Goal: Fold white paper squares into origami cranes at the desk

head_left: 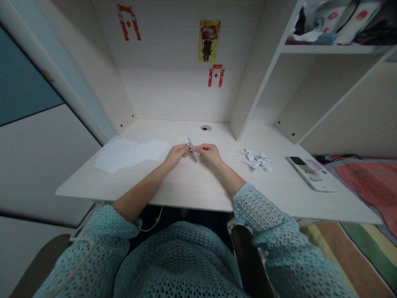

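Both hands meet over the middle of the pale desk (192,186). My left hand (177,154) and my right hand (210,153) each pinch an end of a small folded piece of white paper (192,148), held a little above the desk top, with fingers closed round it. Left of my hands lie several flat white paper sheets (130,153). To the right sits a small pile of folded white paper shapes (257,159).
A phone (310,173) lies at the desk's right end, near the edge. A cable hole (205,128) is at the back. Shelves (325,49) with bags rise on the right. Red and yellow stickers (209,40) mark the back wall. A striped cloth (369,190) lies far right.
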### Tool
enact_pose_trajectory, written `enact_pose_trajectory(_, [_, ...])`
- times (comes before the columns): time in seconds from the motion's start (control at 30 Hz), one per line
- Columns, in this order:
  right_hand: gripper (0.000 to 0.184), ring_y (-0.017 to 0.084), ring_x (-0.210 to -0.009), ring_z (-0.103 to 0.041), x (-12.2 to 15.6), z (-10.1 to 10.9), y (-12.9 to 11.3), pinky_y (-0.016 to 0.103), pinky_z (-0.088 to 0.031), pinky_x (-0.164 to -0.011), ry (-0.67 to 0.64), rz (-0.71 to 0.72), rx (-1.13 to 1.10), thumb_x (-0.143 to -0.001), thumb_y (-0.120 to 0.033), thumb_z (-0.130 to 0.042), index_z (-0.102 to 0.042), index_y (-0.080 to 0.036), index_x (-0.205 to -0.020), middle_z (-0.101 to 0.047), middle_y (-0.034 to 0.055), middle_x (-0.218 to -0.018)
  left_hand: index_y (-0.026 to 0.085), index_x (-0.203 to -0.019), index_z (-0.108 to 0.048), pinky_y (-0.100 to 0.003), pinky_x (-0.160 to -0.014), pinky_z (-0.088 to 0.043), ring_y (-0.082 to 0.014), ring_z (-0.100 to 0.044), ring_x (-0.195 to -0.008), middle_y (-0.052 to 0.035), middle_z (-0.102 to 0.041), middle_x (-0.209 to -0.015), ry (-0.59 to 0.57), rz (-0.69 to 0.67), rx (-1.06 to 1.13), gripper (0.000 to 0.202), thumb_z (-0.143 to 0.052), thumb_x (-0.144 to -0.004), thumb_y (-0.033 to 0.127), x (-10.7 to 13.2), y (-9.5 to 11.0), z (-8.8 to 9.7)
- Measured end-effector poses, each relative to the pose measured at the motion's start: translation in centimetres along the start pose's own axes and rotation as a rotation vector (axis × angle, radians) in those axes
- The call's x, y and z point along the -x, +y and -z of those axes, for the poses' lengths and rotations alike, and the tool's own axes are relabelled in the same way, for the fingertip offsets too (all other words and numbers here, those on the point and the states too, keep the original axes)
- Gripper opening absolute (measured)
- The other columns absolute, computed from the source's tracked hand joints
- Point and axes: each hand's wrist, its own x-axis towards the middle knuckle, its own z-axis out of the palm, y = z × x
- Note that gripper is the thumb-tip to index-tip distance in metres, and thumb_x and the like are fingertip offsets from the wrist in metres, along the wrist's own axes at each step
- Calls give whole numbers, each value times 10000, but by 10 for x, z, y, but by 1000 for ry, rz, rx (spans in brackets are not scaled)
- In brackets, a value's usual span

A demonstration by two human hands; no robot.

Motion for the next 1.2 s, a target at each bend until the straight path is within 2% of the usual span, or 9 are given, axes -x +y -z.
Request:
enact_pose_trajectory(0.2, [383, 125, -586, -529, -5, 4, 0, 242, -402, -548, 81, 0, -24, -561, -526, -684, -642, -153, -640, -641, 39, -644, 153, -853, -695, -256, -657, -454, -197, -622, -821, -106, -697, -901, 69, 50, 36, 494, -566, -686, 599, -3, -2, 3])
enact_pose_trajectory(0.4, [420, 107, -532, -474, -15, 13, 9, 222, -354, -481, 173, 12, 26, -594, -562, -641, -638, -152, -686, -615, 29, -609, 148, -769, -711, -235, -551, -386, -158, -570, -647, -59, -695, -757, 128, 15, -170, 434, -606, -668, 557, 1, 0, 3])
enact_pose_trajectory(0.53, [460, 103, -511, -470, -23, 24, 18, 225, -344, -479, 242, 21, 80, -593, -585, -636, -657, -139, -705, -607, 18, -588, 155, -751, -714, -232, -511, -346, -142, -534, -579, -42, -683, -690, 215, 24, -205, 443, -592, -675, 574, 0, 1, 8])
enact_pose_trajectory(0.83, [484, 110, -494, -491, -28, 32, 26, 233, -360, -485, 207, -4, 41, -553, -591, -663, -659, -126, -684, -626, 39, -595, 165, -693, -699, -239, -596, -382, -158, -581, -634, -32, -684, -698, 220, -35, -266, 345, -615, -681, 500, -6, -6, 16])
enact_pose_trajectory(1.2, [451, 115, -500, -497, -29, 33, 28, 242, -366, -501, 203, 4, 67, -581, -570, -659, -657, -130, -678, -620, 34, -589, 157, -670, -667, -231, -589, -375, -147, -553, -612, -24, -658, -677, 227, -28, -250, 321, -587, -702, 466, -6, -7, 15])
